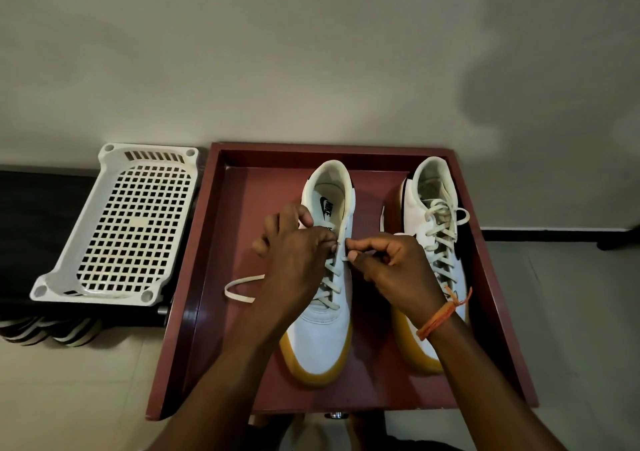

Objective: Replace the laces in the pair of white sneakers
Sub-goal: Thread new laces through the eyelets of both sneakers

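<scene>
A maroon tray [239, 187] held both sneakers, toes toward the wearer, w/ a white basket [114, 225] beside it at left. The right shoe [434, 235] sat fully laced; the left shoe [320, 332] was laced approx. halfway up. Both hands worked its upper eyelets: left hand [294, 260] closed, steadying the eyelet edge, right hand [391, 263] pinching the lace tip [346, 258]. A slack loop [239, 289] trailed on the tray floor. Best practice, probably: keep the lace flat, feed the tip straight thru, even the tension.
</scene>
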